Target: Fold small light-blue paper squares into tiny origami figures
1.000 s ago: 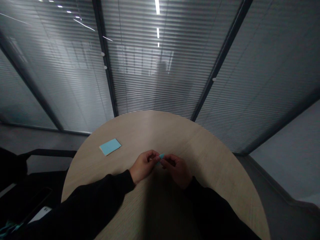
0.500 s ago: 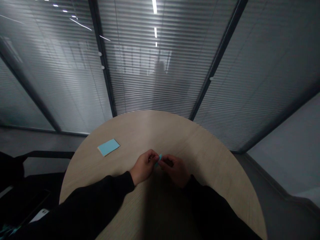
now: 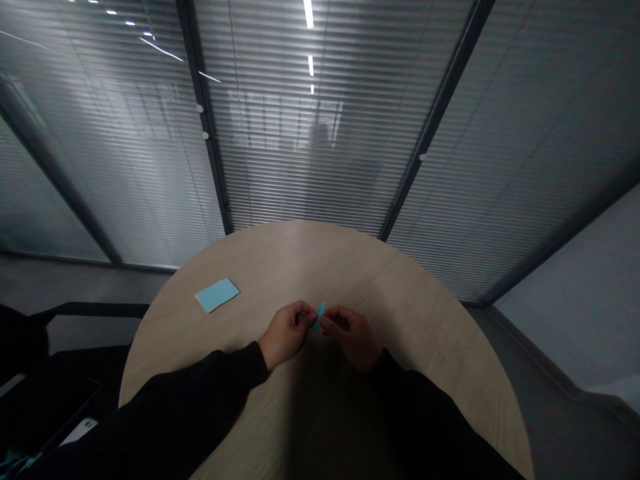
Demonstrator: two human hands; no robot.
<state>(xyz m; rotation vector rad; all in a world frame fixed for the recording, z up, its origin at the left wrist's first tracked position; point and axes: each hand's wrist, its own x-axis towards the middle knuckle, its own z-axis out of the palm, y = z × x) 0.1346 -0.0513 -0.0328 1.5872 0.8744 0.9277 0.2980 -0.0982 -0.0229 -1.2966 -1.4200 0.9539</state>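
Between my two hands is a small folded piece of blue paper [image 3: 321, 309], mostly covered by the fingertips. My left hand [image 3: 287, 333] pinches its left side with thumb and forefinger. From the right, my right hand [image 3: 353, 337] grips it with thumb and fingers. The paper's upper tip shows above the fingers, and a bit shows below. To the left of my hands, apart from them, a flat stack of light blue paper sheets [image 3: 217, 295] lies on the round wooden table [image 3: 310, 257].
A dark chair [image 3: 85, 333] stands at the table's left. Lower left, a white object [image 3: 79, 431] shows beside my sleeve, too dark to name. Behind the table rise glass panels with blinds [image 3: 310, 180]. A pale wall [image 3: 580, 307] is on the right.
A little more of the blue paper's upper tip shows between my fingers. Both hands have barely shifted, and the paper stack has stayed put.
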